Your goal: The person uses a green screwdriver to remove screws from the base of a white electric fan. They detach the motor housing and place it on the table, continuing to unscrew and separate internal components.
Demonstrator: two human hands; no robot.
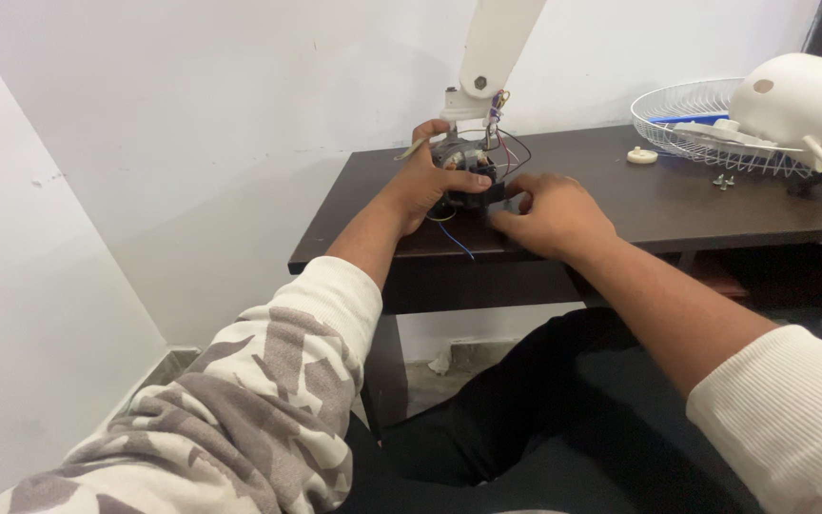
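Dark-brown wooden table, one, carries everything and stands against a white wall; I sit at its front edge with my forearms reaching over it. One white wire fan guard lies flat near the back right corner, where it serves as a tray for one white plastic motor housing and a blue fan blade, only partly seen. One white fan neck rises from behind the motor, near the back edge towards the left end. One bare fan motor, dark metal with red, black and blue wires trailing, sits near the front left part of the table. My left hand wraps over it, fingers curled and thumb pressed across its front, apparently to steady it. My right hand, knuckles up and fingers bent, meets the motor's right side; what its fingertips pinch is hidden, so I cannot tell. One small white round knob rests apart, between motor and guard. At least two small screws lie loose beside the guard's front rim.
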